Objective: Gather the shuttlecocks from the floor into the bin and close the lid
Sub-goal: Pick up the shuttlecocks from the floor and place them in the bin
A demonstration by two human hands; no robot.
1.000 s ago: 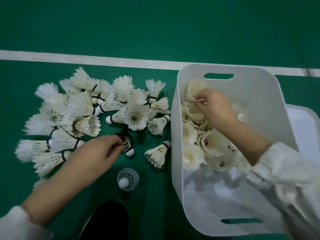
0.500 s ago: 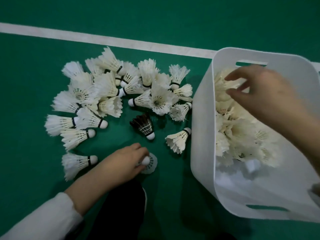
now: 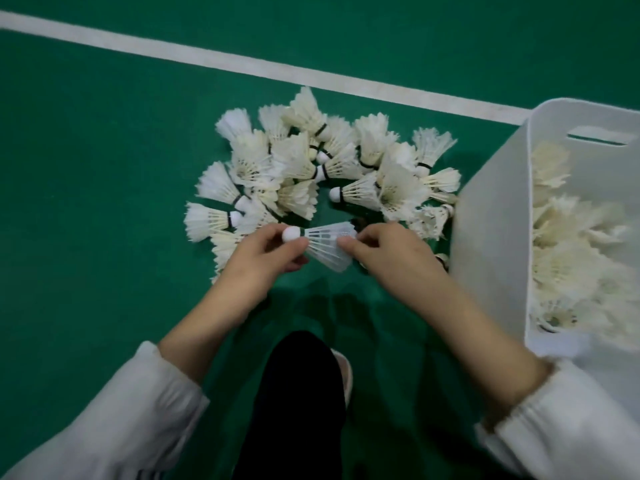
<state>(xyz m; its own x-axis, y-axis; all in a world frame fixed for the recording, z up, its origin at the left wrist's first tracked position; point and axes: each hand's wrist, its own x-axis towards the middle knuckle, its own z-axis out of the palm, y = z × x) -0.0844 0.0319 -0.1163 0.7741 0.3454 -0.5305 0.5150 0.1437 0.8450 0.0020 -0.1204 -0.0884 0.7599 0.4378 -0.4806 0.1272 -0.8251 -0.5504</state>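
Head view, mid-gathering. **Change:** half a sec. ago the L hand (image 3: pixel 263 254) pinched the cork of a plastic shuttle (image 3: pixel 325 245) lying on the floor (image 3: pixel 104 202), while the R hand (image 3: pixel 391 258) hung over the bin (image 3: pixel 491 209) holding nothing. Now the shuttle is raised and lies sideways between both hands, cork to the left. L thumb and forefinger pinch the cork end. R thumb and fingers pinch the skirt rim. The R hand has left the bin and come across to meet it, just in front of the pile (image 3: pixel 304 161).

**Meaning:** reads as an L-to-R hand-over, prob. so the R hand can drop the shuttle in the bin beside it. The bin already holds a heap of feather shuttles (image 3: pixel 568 271), but the pile on the floor is large, so the task is perhaps half done and the lid step is far off.

**Hidden / unclear:**
- Lid: not in view.
- Bin: cut off at the right edge, and its near end lies under the R sleeve (image 3: pixel 571 427). How full it is can't be judged.
- Hands cover the near part of the pile. A dark scrap (image 3: pixel 358 221) shows above the R fingers, poss. a dark shuttle.
- Pile count: shuttles overlap too much to tell.
- Whether the skirt touches the floor: can't be told for sure.
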